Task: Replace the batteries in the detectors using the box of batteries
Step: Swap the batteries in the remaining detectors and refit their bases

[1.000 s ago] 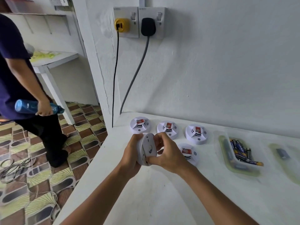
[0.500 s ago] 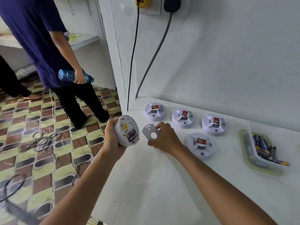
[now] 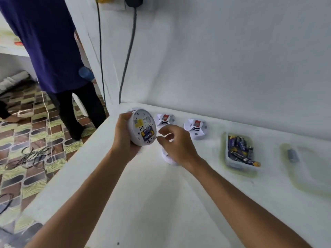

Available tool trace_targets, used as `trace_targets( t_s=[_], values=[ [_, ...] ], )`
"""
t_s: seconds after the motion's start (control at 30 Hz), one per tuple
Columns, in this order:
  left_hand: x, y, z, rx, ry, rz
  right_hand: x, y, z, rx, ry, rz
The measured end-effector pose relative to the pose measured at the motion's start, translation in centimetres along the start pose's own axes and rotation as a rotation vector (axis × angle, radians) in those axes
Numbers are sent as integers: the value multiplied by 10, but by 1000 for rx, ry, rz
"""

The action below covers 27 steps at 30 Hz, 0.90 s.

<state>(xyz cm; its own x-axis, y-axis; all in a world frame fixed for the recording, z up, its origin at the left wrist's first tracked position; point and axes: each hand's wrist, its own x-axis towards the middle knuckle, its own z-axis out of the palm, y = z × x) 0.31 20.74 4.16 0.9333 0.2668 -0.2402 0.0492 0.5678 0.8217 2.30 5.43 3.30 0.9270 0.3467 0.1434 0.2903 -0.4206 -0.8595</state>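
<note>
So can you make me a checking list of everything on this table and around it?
Surface: white table, against a white wall.
Job's things: round white detector held up, back open, batteries showing; two white detectors standing by the wall; clear box of batteries.
Clutter: second clear tray, small grey item inside.
Hands: left hand grips the detector; right hand beside it, fingers loosely curled.
Cables: black and grey wall cords; loose wires on the floor.
Surroundings: standing person in blue shirt, patterned tiles.

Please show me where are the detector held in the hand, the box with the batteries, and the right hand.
held detector (image 3: 142,128): head view, on its back face beside the yellow label.
box of batteries (image 3: 226,155): head view, on its left wall.
right hand (image 3: 176,146): head view, on the back of the hand.
</note>
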Motion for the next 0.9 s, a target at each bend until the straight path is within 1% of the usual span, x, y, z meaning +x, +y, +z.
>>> trace_targets(
  t_s=[0.1, 0.2, 0.33, 0.47, 0.63, 0.73, 0.8, 0.9],
  values=[
    [-12, -28, 58, -6, -78, -10, -15, 17, -54, 96, 39, 52],
    [-22, -61, 111, -23, -103, -30, -30, 42, -103, 156, 68, 96],
    [-35, -110, 180, -39, -144, -41, -56, 76, -168, 277, 149, 195],
    [-50, -149, 241, -47, -228, -69, -77, 102, -227, 292, 197, 222],
    [-53, -177, 297, 29, -293, -74, -90, 122, -284, 360, 195, 234],
    [-51, -188, 323, 50, -386, -49, -94, 132, -312, 453, 184, 245],
    [-53, -193, 336, 88, -420, -37, -95, 142, -324, 512, 216, 248],
    [-49, -203, 347, 158, -404, 21, -95, 152, -330, 568, 318, 255]
  ],
)
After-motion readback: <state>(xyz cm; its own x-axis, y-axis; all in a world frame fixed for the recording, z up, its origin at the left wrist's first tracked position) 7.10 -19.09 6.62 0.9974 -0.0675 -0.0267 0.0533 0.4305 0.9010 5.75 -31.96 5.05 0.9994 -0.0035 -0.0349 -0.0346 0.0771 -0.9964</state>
